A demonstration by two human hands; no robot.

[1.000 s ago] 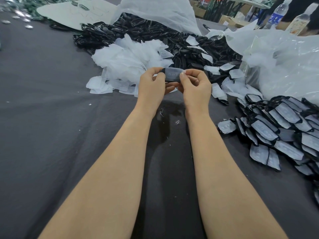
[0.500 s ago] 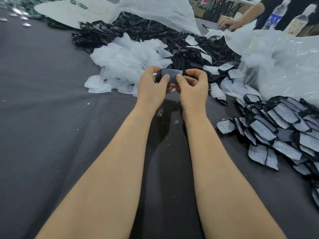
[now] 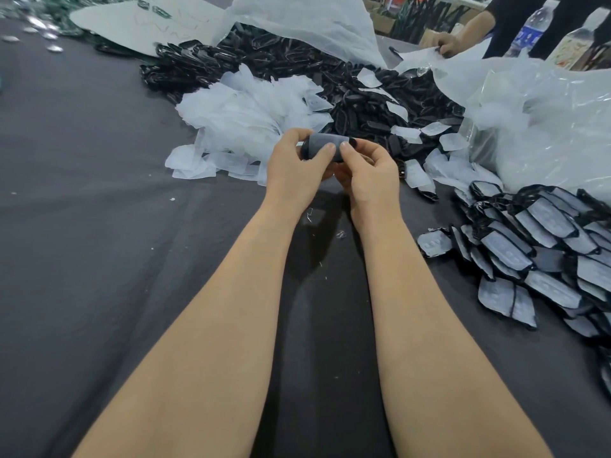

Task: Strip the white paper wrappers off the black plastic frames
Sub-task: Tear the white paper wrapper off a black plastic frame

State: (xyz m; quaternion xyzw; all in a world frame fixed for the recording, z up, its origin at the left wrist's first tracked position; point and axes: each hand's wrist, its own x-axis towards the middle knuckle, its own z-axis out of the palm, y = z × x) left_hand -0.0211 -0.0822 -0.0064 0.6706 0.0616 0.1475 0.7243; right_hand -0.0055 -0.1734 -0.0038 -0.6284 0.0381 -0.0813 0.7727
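**A:** Centre of the shot is one frame (image 3: 325, 145), held up off the table (image 3: 99, 226) between both hands, just in front of the heap of white wrappers (image 3: 244, 127).

**B:** And the grip?

**A:** The left hand (image 3: 294, 170) curls round the left end, thumb pressed flat on the pale front. The right hand (image 3: 370, 173) pinches the right end, and its thumb tip sits just beside the other thumb.

**B:** Is the paper lifting anywhere?

**A:** I can't tell. The hands cover both ends and the whole underside. Only a greyish face with a dark edge shows above the thumbs.

**B:** What's around it?

**A:** Behind the wrappers there's a spread of bare black frames (image 3: 281, 61), part of it tucked under a white sheet (image 3: 297, 21). To the right is a stack of covered frames (image 3: 545, 246), overlapping and running off the picture's edge. Above that is a big clear plastic bag (image 3: 545, 127), its contents just a milky blur.

**B:** Anyone else there?

**A:** Top right, another person's hand (image 3: 446, 44) grips the plastic, with the body cut off by the frame. A water bottle (image 3: 529, 28) stands beside it, label unreadable. Far left there are small shiny bits (image 3: 43, 28), too blurred to name.
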